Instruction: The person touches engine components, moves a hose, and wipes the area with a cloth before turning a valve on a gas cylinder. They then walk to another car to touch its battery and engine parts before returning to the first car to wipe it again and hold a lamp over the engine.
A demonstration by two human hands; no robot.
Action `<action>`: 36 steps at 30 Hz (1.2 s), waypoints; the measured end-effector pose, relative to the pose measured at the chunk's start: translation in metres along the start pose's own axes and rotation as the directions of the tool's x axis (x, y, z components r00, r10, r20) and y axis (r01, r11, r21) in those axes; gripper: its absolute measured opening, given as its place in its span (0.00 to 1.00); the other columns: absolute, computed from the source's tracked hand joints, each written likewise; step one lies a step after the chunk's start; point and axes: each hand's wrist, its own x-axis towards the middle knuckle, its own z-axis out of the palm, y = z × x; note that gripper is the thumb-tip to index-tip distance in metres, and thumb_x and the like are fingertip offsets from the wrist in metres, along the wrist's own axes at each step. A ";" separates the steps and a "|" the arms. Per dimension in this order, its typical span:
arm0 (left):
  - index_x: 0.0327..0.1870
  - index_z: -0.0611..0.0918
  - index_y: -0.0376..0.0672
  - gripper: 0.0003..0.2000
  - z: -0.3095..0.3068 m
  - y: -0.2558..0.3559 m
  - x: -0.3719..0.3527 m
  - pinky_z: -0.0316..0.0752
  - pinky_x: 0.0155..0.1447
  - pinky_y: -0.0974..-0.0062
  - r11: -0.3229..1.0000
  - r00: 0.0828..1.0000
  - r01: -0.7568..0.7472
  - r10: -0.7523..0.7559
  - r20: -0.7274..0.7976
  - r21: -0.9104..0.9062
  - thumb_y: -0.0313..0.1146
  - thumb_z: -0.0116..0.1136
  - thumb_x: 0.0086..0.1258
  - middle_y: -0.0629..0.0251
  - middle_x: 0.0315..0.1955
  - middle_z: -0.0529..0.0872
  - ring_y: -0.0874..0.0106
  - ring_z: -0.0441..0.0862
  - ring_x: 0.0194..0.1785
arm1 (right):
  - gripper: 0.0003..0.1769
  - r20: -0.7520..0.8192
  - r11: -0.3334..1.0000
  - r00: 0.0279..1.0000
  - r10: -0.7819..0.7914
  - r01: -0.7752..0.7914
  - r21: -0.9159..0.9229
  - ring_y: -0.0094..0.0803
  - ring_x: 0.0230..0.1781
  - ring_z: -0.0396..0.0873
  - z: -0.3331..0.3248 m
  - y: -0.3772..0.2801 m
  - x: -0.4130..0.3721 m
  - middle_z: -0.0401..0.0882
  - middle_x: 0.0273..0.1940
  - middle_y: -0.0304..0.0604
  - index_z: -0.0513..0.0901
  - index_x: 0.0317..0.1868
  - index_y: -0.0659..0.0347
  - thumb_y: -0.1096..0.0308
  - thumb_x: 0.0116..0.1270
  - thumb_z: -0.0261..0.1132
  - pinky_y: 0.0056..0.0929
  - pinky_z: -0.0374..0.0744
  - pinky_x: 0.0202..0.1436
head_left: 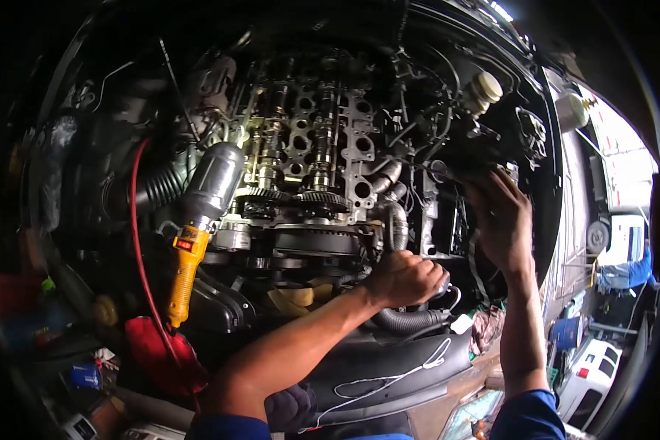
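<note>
My left hand is closed in a fist at the front right of the open engine, beside a silvery pipe. A dark end of something shows past its knuckles, but I cannot make out what it is. My right hand reaches into the shadowed right side of the engine bay, near a bracket. Its fingertips are dark and blurred, so their grip is hidden. Between the two rows of cams, the engine's top is uncovered, with toothed gears at the front end.
A yellow-handled power tool leans on the engine's left, beside a red hose. A red cloth lies below it. Corrugated black hose and white cord lie along the front bumper. A white-capped reservoir stands back right.
</note>
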 end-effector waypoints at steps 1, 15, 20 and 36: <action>0.24 0.78 0.48 0.13 0.001 -0.001 -0.001 0.74 0.27 0.71 1.000 1.000 -0.001 0.001 0.002 -0.008 0.39 0.63 0.70 0.71 0.15 0.75 0.71 0.80 0.20 | 0.09 0.009 0.997 0.998 -0.070 0.070 0.023 0.48 0.38 0.84 0.014 -0.009 0.019 0.84 0.42 0.47 0.85 0.47 0.61 0.75 0.68 0.65 0.38 0.83 0.40; 0.31 0.73 0.50 0.06 0.042 -0.004 -0.025 0.68 0.33 0.69 0.970 0.995 -0.011 -0.012 -0.095 -0.242 0.33 0.57 0.68 0.70 0.23 0.70 0.71 0.74 0.26 | 0.04 0.168 0.927 0.916 -0.364 0.374 -0.030 0.45 0.26 0.84 0.116 -0.066 0.125 0.85 0.32 0.50 0.84 0.40 0.63 0.74 0.69 0.64 0.38 0.82 0.27; 0.33 0.75 0.48 0.04 0.040 -0.002 -0.020 0.70 0.36 0.66 0.922 0.986 0.043 0.024 0.167 -0.385 0.34 0.57 0.68 0.67 0.32 0.79 0.70 0.80 0.35 | 0.06 0.303 0.931 0.896 -0.326 0.360 -0.064 0.45 0.28 0.85 0.126 -0.075 0.119 0.85 0.34 0.50 0.83 0.42 0.62 0.77 0.66 0.62 0.40 0.83 0.31; 0.50 0.81 0.41 0.13 0.034 -0.002 -0.023 0.75 0.62 0.56 0.830 0.966 -0.024 -0.125 -0.227 -0.557 0.40 0.55 0.74 0.53 0.49 0.84 0.54 0.82 0.56 | 0.10 0.437 0.888 0.800 -0.412 0.460 -0.004 0.44 0.32 0.86 0.223 -0.069 0.107 0.81 0.34 0.49 0.79 0.45 0.66 0.74 0.64 0.65 0.39 0.84 0.34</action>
